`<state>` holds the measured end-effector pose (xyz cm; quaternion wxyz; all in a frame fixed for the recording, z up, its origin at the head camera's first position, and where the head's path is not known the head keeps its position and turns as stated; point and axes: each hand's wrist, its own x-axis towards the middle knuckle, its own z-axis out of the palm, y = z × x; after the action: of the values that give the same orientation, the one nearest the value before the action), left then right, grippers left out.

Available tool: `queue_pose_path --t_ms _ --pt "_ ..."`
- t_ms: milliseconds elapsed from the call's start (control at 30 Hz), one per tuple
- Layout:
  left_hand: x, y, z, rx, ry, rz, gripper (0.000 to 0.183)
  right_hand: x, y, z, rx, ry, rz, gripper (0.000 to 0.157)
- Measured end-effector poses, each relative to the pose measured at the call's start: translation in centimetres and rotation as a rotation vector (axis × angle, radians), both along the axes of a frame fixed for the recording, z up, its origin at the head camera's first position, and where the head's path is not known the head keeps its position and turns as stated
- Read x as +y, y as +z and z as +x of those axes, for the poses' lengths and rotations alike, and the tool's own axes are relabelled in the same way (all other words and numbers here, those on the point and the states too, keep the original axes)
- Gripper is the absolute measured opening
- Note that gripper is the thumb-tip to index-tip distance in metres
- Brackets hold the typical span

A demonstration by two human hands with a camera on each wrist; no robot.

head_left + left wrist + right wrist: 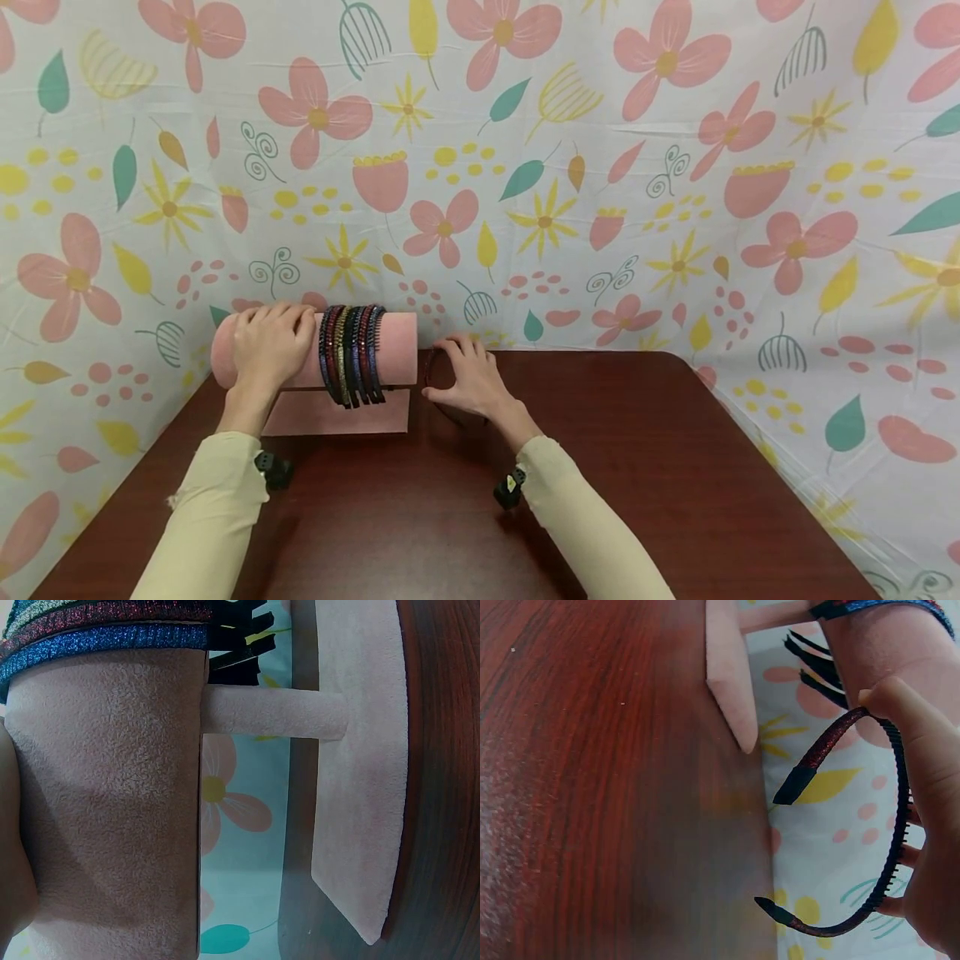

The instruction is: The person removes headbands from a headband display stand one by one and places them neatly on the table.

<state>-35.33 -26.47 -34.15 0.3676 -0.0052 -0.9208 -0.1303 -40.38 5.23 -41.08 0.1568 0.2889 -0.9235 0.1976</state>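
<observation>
A pink plush headband stand (397, 348) has a horizontal roll on a post and flat base. My left hand (270, 337) grips the roll's left part, its fingers curving over the top. Several glittery headbands (352, 354) in blue, red, gold and black hang around the roll, right of that hand. Just off the roll's right end, my right hand (472, 379) holds a dark red glittery headband (832, 742), thumb on one side and fingers along its toothed inner side. Its two black tips point away from the palm in the right wrist view.
The stand's base (364, 772) rests on a dark red-brown wooden table (600, 467). Behind the table hangs a white flowered cloth (570, 167), close to its back edge. Black wrist cameras (273, 471) are strapped at both sleeves.
</observation>
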Motion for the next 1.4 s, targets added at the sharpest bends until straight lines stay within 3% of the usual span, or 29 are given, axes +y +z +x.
queue_pose_path --t_ms 633,1400 --pt "0.1 0.2 0.1 0.011 0.004 -0.003 0.046 -1.2 -2.1 -0.5 -0.124 -0.014 0.073 0.077" --pt "0.1 0.0 0.0 0.019 0.000 0.007 0.045 -2.1 -4.0 -0.6 -0.180 -0.031 0.197 0.070"
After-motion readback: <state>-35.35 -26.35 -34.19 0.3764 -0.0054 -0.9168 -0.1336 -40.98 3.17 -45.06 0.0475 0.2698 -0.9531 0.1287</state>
